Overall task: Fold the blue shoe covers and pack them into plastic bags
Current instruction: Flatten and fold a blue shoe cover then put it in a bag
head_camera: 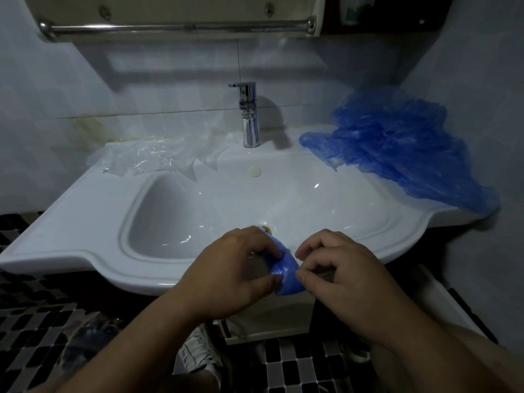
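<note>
Grips a folded cover [285,275] in the left hand [226,268], fingers curled round its far end. Pinches the near end with the right hand [346,268], thumb against forefinger. Holds it above the front rim of the sink [85,222], between the two hands. Cannot tell whether clear film wraps it; looks faintly so beside the fingers.

Seems early to midway, judging by the layout. Has yet to fold the big loose pile [397,148] of blue covers heaped on the right ledge against the wall. Has yet to fill the clear bags [150,157] lying crumpled on the left ledge, left of the tap [249,114]. Cannot make out the blue-tinged bundle [85,344] on the floor [28,336] at lower left; perhaps packed covers, too blurred to say. Probably needs next to slip this cover into a bag.

Finds no readable writing anywhere. Cannot read the label on the green-and-white packet [351,9] at top right. Sees no brand on the tap.
</note>
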Demonstrator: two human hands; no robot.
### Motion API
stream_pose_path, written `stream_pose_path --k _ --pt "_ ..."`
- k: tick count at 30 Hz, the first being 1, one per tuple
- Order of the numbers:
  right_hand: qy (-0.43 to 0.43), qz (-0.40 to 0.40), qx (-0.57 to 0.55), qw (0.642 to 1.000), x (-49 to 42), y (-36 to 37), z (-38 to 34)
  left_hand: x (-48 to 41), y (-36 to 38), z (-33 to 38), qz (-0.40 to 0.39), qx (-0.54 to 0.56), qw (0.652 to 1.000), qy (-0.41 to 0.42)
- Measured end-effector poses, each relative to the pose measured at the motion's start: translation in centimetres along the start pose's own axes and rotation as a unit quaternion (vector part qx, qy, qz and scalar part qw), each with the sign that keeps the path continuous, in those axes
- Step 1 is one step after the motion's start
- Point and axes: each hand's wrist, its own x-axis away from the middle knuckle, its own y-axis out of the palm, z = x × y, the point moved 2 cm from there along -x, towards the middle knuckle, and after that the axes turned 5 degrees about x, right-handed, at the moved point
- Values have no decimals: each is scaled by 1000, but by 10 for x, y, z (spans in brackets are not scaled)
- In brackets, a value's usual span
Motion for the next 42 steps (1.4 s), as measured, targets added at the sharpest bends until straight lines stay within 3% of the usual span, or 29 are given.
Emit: stream_pose_path --k 6,15,18,22,32,42 --pt "21 17 14 1000 -1 2 -2 1 -4 5 -11 58 998 12" --pt "4 43 -1 999 -1 2 -4 -2 4 1 8 -40 999 -12" --pt "-37 12 -29 999 1 -4 -2 -2 3 2 9 -38 999 -10" --pt "-64 -21 41 997 1 -2 0 -2 3 3 11 -34 999 -7" --pt "-23 -8 -15 1000 -2 0 -1 4 -7 3 -12 64 998 21" --pt "34 41 -2 999 -11 10 -4 -2 1 4 38 16 999 -22"
